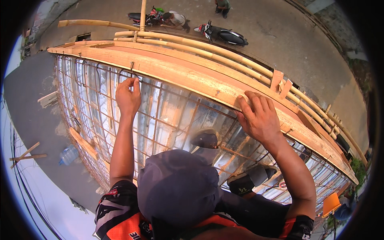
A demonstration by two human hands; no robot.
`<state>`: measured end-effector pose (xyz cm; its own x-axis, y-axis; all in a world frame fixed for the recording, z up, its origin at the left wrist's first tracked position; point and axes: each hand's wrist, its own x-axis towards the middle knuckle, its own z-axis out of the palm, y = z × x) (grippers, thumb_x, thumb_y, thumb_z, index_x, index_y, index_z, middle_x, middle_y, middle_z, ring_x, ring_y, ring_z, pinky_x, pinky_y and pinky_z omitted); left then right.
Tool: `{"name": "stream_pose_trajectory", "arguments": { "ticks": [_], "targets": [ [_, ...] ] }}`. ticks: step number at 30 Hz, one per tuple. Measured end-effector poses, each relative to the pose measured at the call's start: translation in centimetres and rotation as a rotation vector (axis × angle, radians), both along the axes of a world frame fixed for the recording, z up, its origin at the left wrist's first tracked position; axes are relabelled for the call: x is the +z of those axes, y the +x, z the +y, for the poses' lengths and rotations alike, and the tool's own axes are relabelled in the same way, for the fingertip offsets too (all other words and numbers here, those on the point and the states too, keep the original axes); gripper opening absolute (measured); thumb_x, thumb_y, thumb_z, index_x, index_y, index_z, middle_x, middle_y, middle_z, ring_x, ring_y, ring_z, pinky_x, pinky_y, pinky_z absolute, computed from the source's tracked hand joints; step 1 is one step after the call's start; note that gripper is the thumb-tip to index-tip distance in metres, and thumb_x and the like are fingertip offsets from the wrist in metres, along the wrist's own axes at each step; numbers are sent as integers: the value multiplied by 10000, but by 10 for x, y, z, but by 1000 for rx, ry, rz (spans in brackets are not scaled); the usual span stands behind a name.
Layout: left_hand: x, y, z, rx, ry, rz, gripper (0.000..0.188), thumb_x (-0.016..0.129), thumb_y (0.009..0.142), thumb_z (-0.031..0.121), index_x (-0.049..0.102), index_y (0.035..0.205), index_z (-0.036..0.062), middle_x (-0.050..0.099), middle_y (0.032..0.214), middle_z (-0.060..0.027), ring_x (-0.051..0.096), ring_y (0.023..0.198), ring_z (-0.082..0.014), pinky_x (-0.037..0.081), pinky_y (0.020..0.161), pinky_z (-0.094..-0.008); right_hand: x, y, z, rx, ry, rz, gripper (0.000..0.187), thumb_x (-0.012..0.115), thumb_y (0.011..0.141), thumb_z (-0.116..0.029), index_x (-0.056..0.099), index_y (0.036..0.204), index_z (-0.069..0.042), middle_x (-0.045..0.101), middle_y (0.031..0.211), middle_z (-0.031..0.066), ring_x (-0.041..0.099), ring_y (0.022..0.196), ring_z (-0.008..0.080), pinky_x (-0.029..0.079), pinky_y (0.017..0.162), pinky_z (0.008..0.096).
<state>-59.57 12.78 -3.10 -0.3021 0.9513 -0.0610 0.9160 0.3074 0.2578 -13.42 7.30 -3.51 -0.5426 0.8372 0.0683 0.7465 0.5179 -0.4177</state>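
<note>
My left hand [129, 96] is pinched closed at a thin steel rod [132, 71] with a hooked end, just under the inner edge of the wooden plank [172, 74]. Its fingertips hide the spot where they meet the rod. My right hand [261, 117] grips the same plank farther right, fingers bent over its top and thumb at the inner edge. Below both hands a grid of rusty steel bars [170, 120] lies over shiny corrugated metal sheets [147, 110]. Short bent bar ends stick up along the plank.
Dark shoes [251, 180] stand on the sheets; a dark cap [176, 188] hides part of the grid. Beyond the plank run bamboo poles [224, 54], with a street, motorbikes [232, 38] and people below. A loose wood piece [83, 143] and a water jug [69, 155] lie left.
</note>
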Motion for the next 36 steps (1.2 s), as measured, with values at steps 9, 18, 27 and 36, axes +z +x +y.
{"name": "stream_pose_trajectory", "arguments": {
  "ticks": [9,18,27,36],
  "targets": [
    [-46,28,3,565,224,-980,215,664,1131,108,784,1147,-69,805,998,-104,708,781,-138,559,756,-280,-1,-5,-3,-13,-15,-47,580,812,948,-245,620,1470,-81,642,1440,182,642,1245,363,510,1054,499],
    [-39,-6,-2,308,179,-196,416,901,965,346,733,1148,12,713,951,-43,614,730,-111,470,652,-292,-1,-6,-3,-22,-20,-39,574,819,937,-221,626,1459,-80,647,1431,174,651,1231,372,516,1042,499],
    [-67,-26,4,2,190,47,172,775,978,174,721,1096,60,712,917,-71,639,903,-263,478,892,-440,1,-6,-3,-33,-12,-50,544,805,956,-276,628,1453,-147,644,1433,147,648,1246,311,515,1049,471],
    [-51,-90,14,-135,-50,-777,177,603,1173,213,656,1186,45,602,1022,26,494,928,-88,432,839,-276,1,-3,-3,-27,0,-59,550,803,961,-279,625,1464,-144,652,1421,145,655,1243,313,524,1028,467]
  ]
}}
